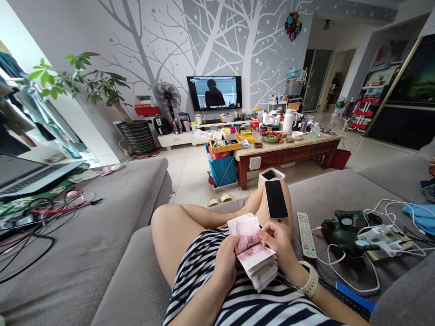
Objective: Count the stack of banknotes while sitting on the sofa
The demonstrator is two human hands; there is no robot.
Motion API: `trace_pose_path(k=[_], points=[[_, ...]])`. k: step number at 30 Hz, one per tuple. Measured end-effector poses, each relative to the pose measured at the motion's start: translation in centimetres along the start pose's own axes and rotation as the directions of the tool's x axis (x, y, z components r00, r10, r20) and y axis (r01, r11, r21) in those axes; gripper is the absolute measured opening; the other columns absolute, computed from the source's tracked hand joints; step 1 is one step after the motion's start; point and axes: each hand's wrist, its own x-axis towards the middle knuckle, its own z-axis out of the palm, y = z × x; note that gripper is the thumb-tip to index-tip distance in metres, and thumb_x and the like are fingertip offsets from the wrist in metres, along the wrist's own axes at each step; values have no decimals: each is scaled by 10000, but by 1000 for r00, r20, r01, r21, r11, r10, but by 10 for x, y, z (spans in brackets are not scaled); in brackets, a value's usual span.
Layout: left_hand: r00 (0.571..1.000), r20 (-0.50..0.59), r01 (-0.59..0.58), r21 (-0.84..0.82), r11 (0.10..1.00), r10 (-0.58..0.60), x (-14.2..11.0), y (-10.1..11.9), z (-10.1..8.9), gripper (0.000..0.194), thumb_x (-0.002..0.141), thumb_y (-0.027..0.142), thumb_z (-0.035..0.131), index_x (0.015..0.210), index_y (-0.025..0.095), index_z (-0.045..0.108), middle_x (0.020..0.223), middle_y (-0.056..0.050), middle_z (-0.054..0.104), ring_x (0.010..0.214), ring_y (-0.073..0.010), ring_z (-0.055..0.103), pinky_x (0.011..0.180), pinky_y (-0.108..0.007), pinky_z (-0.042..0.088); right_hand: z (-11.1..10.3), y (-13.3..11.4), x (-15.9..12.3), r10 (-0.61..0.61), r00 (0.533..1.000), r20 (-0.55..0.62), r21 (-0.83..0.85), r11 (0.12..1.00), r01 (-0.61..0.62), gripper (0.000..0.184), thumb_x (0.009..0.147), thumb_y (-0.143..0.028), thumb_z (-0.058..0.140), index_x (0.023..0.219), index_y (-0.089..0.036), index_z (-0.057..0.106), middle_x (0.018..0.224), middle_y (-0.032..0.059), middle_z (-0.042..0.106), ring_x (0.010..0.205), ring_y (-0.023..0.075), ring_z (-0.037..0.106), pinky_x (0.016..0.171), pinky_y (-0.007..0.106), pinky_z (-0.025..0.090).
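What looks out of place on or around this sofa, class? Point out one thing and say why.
A smartphone rests on the person's bent bare leg, an unsteady spot for it, close to the right hand holding pink banknotes. On the sofa, white cables tangle around a dark green figure.

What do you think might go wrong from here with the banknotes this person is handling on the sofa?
The loose banknotes held between the left hand and right hand might slip and scatter across the sofa. The phone, lying on the bent leg, could slide to the floor if the leg moves.
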Motion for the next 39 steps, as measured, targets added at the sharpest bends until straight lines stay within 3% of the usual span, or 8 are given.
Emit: trace_pose_path(k=[3, 9, 16, 24, 29, 39], points=[[999, 27, 19, 17, 1000, -20, -2, 1, 2, 149, 694, 265, 652, 757, 141, 708, 651, -40, 698, 583, -170, 605, 641, -283, 474, -1, 3, 3, 8, 996, -90, -23, 1000, -10, 291, 725, -373, 702, 658, -179, 496, 576, -50, 455, 531, 105, 388, 495, 221, 295], [996, 38, 80, -2, 997, -80, 4, -2, -3, 183, 622, 261, 724, 737, 122, 696, 616, -37, 685, 578, -170, 607, 641, -288, 474, -1, 3, 5, -47, 997, -58, -117, 992, 40, 341, 786, -398, 605, 576, -185, 441, 551, -50, 385, 532, 108, 345, 494, 229, 285], [1000, -12, 6, -18, 1000, -6, 2, 1, 0, 130, 671, 264, 661, 660, 135, 682, 612, -22, 678, 566, -157, 583, 639, -279, 475, -2, 0, 5, -77, 995, -61, -182, 981, 65, 316, 781, -373, 575, 562, -184, 450, 544, -40, 402, 520, 109, 348, 484, 230, 286], [993, -111, -31, 0, 1000, 31, 10, -5, -3, 174, 645, 311, 644, 640, 139, 667, 658, -42, 688, 636, -188, 596, 677, -315, 486, -2, 0, 4, -53, 998, -41, -133, 990, 47, 287, 785, -371, 593, 610, -174, 480, 569, -36, 411, 544, 112, 358, 490, 225, 301], [987, -141, -62, 118, 991, 79, 8, -3, -2, 174, 637, 338, 630, 602, 168, 651, 626, -44, 678, 645, -231, 602, 656, -342, 478, 1, -6, 1, -62, 998, -15, -64, 996, 61, 275, 792, -374, 606, 639, -170, 504, 586, -37, 426, 545, 107, 369, 494, 218, 312], [992, -84, -76, 168, 983, 91, 2, 3, 3, 139, 642, 273, 593, 549, 177, 632, 564, -24, 644, 598, -209, 566, 601, -296, 444, 3, -10, -1, -57, 998, 37, -4, 998, 57, 235, 801, -375, 599, 698, -166, 562, 615, -19, 506, 559, 118, 428, 515, 218, 348]])
